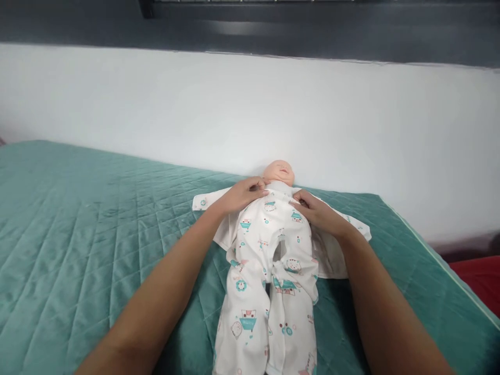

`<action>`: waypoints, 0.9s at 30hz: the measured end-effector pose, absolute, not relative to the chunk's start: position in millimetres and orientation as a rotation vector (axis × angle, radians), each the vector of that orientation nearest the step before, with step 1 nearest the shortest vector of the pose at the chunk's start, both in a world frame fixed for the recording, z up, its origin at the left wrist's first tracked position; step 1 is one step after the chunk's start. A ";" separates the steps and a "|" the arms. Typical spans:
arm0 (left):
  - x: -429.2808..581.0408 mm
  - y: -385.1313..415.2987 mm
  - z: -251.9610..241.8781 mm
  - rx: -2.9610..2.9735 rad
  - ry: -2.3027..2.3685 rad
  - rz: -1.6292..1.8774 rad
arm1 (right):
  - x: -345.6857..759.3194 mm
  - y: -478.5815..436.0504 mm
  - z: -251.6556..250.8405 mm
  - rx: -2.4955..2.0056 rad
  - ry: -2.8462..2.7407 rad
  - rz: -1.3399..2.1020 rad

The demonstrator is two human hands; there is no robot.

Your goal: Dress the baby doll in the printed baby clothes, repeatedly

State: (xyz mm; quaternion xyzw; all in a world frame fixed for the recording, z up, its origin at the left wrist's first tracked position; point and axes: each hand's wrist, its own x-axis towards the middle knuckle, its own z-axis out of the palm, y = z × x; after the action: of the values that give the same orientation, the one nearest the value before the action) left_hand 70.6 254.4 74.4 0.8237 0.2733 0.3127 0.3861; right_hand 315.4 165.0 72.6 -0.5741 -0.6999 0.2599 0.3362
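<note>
A baby doll [278, 171] lies face up, its head towards the wall. White baby pants [269, 245] printed with boats and animals cover its front from upper chest down to the bottom edge of the view. My left hand [246, 194] pinches the waistband at its left side, just below the doll's chin. At the other side of the waistband, my right hand [317, 212] is closed on the cloth with curled fingers. Beneath the pants lies a white printed baby shirt [207, 200], its sleeves spread out to both sides. The doll's arms and legs are hidden by clothing.
A green quilted bedspread [97, 234] carries the doll. Behind it rises a white wall [219, 109] with a dark ledge [273, 31] along its top. Past the bed's right edge, something red [478, 281] shows.
</note>
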 end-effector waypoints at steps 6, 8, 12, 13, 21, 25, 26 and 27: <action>76.6 252.5 67.4 2.118 0.697 0.913 | 314.2 162.1 71.5 -1.462 -1.713 0.747; 79.0 251.1 66.0 2.158 0.724 0.963 | 312.2 161.1 71.3 -1.417 -1.690 0.783; 82.8 251.2 62.5 2.220 0.846 1.028 | 310.5 160.5 74.9 -1.432 -1.807 0.689; 83.3 251.8 61.7 2.218 0.866 1.032 | 310.4 160.5 76.0 -1.434 -1.837 0.668; 83.9 256.6 58.8 2.158 0.906 1.019 | 308.2 164.7 71.9 -1.502 -1.812 0.559; 86.9 263.6 57.8 2.137 1.004 0.994 | 302.8 178.3 67.5 -1.639 -1.683 0.414; 88.0 266.5 57.4 2.138 1.042 0.984 | 302.0 183.1 67.1 -1.666 -1.662 0.384; 89.2 269.8 56.8 2.142 1.077 0.975 | 301.7 188.0 67.1 -1.688 -1.648 0.362</action>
State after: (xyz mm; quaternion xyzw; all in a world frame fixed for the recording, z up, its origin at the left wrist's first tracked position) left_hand 89.2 269.8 56.8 0.7962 0.4003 0.3623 0.2732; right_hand 301.7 188.0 67.1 -0.6574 -0.6419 0.1408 0.3687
